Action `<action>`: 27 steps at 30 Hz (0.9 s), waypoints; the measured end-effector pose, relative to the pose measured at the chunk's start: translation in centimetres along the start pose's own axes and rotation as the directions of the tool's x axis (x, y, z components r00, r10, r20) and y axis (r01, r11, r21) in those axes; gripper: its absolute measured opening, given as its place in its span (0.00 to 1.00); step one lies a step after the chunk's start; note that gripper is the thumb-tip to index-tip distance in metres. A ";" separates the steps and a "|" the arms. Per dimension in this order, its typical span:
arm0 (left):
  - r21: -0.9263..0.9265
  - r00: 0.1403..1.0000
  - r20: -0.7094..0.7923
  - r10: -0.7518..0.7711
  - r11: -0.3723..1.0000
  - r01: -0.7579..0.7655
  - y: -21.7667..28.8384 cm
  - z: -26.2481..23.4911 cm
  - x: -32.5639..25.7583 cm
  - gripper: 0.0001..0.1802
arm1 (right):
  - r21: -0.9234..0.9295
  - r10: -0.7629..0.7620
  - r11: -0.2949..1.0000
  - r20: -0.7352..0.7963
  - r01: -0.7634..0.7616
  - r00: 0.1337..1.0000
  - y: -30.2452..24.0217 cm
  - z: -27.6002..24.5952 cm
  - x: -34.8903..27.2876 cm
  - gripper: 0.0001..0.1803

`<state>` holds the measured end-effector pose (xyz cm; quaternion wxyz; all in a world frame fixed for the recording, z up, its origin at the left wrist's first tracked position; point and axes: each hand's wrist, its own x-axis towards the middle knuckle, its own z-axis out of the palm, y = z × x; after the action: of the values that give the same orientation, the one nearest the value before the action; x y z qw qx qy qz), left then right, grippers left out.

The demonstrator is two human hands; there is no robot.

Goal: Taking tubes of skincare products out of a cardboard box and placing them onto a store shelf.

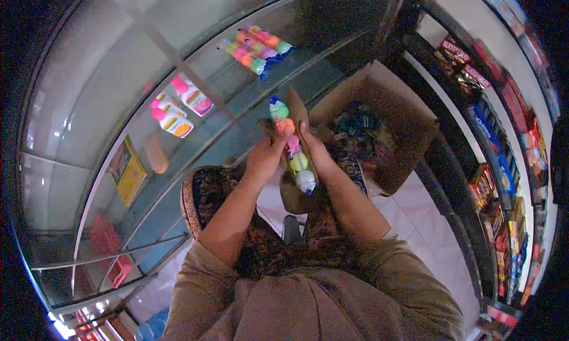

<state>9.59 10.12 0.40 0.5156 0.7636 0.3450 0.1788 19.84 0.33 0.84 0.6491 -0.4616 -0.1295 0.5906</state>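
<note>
A long clear packet of coloured balls [293, 142], much like mothballs, is held above my lap. My left hand [269, 154] is closed on it, the thumb lying across the pink and orange balls. Close along its right side is my right hand [315, 148], thumb up and the other fingers curled out of sight, so what they grip does not show. A brown cardboard flap [298, 105] sticks up between the two hands. Beyond my hands, several similar ball packets [256, 47] lie together on the glass shelf of the display case.
An open cardboard box [403, 124] with dark wrapped goods inside stands at right. White bottles with pink caps [172, 121], a yellow packet [128, 174] and a pink basket-like item [118, 267] sit in the glass case [204, 145]. Snack shelves [453, 163] line the right.
</note>
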 end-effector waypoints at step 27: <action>0.066 0.897 -0.326 0.299 0.954 -0.294 5.9 0.9 2.0 0.10 | -0.832 -0.709 -0.414 0.040 -0.370 0.704 7.6 -35.7 -2.3 0.27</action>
<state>13.60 9.57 5.28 0.4112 0.7698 0.3081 0.3786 39.75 -18.55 -23.35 0.0607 -0.8979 -0.4153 -0.1329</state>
